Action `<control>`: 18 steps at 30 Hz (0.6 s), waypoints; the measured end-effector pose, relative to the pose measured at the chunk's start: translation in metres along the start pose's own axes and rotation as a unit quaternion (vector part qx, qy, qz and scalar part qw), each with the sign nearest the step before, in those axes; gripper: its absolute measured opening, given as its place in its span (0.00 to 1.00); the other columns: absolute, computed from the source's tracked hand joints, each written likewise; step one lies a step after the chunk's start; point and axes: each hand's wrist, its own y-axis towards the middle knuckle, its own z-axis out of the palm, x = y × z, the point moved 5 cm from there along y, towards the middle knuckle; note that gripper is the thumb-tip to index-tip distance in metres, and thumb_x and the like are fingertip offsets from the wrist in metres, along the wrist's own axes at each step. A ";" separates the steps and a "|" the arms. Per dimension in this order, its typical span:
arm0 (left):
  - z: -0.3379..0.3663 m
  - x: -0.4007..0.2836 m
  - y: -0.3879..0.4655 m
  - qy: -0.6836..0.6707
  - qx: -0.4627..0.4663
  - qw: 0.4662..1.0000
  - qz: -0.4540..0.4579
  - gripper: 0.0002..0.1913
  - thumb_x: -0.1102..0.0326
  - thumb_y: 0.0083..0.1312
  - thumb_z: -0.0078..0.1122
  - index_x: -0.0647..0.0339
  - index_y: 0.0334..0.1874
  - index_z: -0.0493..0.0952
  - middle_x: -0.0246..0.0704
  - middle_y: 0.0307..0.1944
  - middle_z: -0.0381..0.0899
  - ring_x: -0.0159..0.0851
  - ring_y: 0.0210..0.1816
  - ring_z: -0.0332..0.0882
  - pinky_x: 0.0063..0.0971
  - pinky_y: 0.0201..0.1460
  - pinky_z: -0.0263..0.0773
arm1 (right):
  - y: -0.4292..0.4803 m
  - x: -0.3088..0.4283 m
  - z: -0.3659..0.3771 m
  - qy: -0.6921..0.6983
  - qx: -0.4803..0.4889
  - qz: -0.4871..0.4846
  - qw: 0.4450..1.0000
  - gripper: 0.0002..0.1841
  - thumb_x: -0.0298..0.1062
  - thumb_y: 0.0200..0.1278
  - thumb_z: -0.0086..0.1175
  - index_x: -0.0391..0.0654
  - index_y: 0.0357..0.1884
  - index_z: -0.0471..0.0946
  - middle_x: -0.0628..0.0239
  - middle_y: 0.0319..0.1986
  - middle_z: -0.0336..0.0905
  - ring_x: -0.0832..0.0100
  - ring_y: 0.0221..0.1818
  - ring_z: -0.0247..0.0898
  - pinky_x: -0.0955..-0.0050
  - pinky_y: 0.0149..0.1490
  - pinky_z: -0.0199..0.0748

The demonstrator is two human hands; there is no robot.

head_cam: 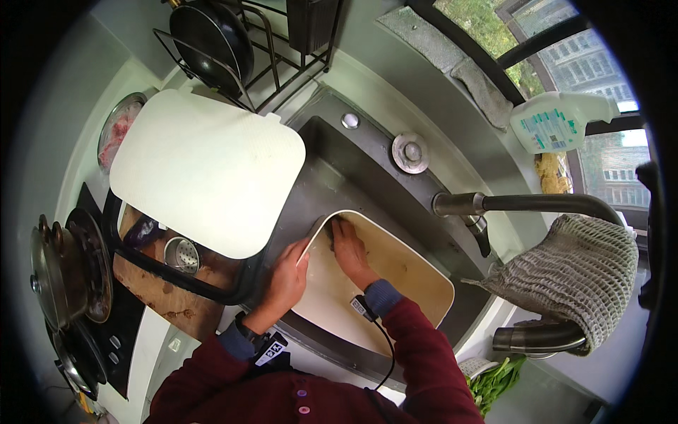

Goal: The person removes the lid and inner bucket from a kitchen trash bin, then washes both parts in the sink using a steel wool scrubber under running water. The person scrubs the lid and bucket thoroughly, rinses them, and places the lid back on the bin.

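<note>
A deep cream plastic bin (402,259) sits tilted in the stainless steel sink (312,185). My left hand (288,275) grips its left rim, thumb along the wall. Inside the bin, my right hand (349,252) presses a dark pad or cloth (329,233), mostly hidden by the fingers, against the far left inner corner. Brownish specks mark the bin's inner wall. Left of the sink, a white lid (206,169) rests on a black rectangular frame (180,278), which stands over a wooden cutting board (169,302).
The faucet (466,204) reaches over the sink's right end, with a grey mesh cloth (567,281) draped on it. A drain strainer (410,152) lies on the back ledge. Pots (63,275) stand on the hob at left, a pan (212,47) in the rack behind, and leafy greens (495,384) at lower right.
</note>
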 end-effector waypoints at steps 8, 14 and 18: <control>0.001 0.001 0.000 0.016 -0.011 1.000 0.017 0.17 0.65 0.70 0.42 0.68 0.56 0.69 0.49 0.50 0.73 0.54 0.51 0.72 0.35 0.53 0.67 | 0.020 0.003 0.030 0.018 0.084 0.090 0.992 0.17 0.28 0.56 0.48 0.39 0.49 0.69 0.50 0.45 0.70 0.50 0.44 0.72 0.57 0.45 0.74; -0.001 0.001 0.000 0.012 -0.008 1.000 0.024 0.17 0.65 0.70 0.42 0.69 0.55 0.69 0.50 0.50 0.73 0.54 0.51 0.72 0.35 0.54 0.67 | 0.001 -0.010 0.008 -0.075 0.082 0.115 0.987 0.20 0.28 0.57 0.47 0.38 0.54 0.66 0.50 0.47 0.70 0.51 0.46 0.71 0.56 0.45 0.74; 0.000 0.002 -0.001 0.006 0.000 1.000 0.008 0.17 0.66 0.69 0.42 0.70 0.55 0.69 0.50 0.51 0.72 0.54 0.52 0.71 0.35 0.55 0.66 | 0.006 0.010 0.008 -0.035 0.067 -0.013 0.997 0.21 0.31 0.54 0.49 0.37 0.52 0.70 0.53 0.45 0.71 0.54 0.48 0.70 0.58 0.42 0.74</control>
